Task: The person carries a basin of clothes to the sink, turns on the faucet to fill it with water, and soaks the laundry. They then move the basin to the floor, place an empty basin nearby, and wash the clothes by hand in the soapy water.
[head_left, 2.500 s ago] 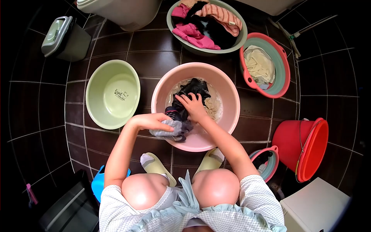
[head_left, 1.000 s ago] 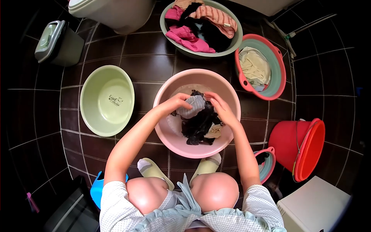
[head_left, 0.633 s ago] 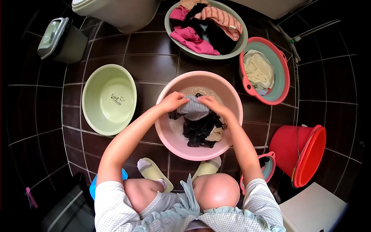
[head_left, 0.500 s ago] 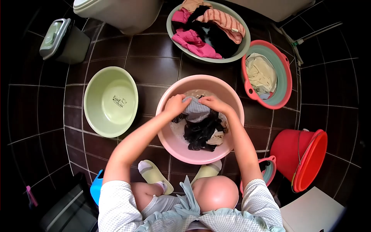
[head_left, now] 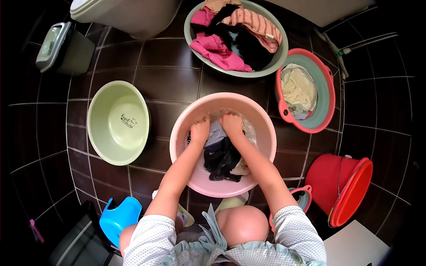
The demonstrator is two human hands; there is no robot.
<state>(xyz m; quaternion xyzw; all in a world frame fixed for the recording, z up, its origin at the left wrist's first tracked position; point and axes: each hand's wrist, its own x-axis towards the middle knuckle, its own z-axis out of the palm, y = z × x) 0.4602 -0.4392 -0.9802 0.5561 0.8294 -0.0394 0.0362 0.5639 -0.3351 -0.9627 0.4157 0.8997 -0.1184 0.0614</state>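
Note:
Both my hands are down inside the pink basin (head_left: 222, 189), which holds water and wet clothes. My left hand (head_left: 200, 129) is closed on the left side of a light grey striped cloth (head_left: 215, 132). Across from it, my right hand (head_left: 231, 124) is closed on the right side of the same cloth. The fingertips of both are partly hidden in the water. Black garments (head_left: 221, 162) lie just below the grey cloth, with a beige cloth (head_left: 240, 168) beside them at the lower right.
A pale green basin (head_left: 117, 144) stands left. At the top, a grey-green basin (head_left: 278, 62) holds pink, black and striped clothes. A red-rimmed basin (head_left: 330, 95) with cream cloth is right, above a red bucket (head_left: 326, 177). A blue plastic object (head_left: 119, 219) is lower left.
Earlier my left hand carried the grey cloth over the basin's near edge. It came to the basin's far side, both hands took it, and they have now pushed it lower into the water.

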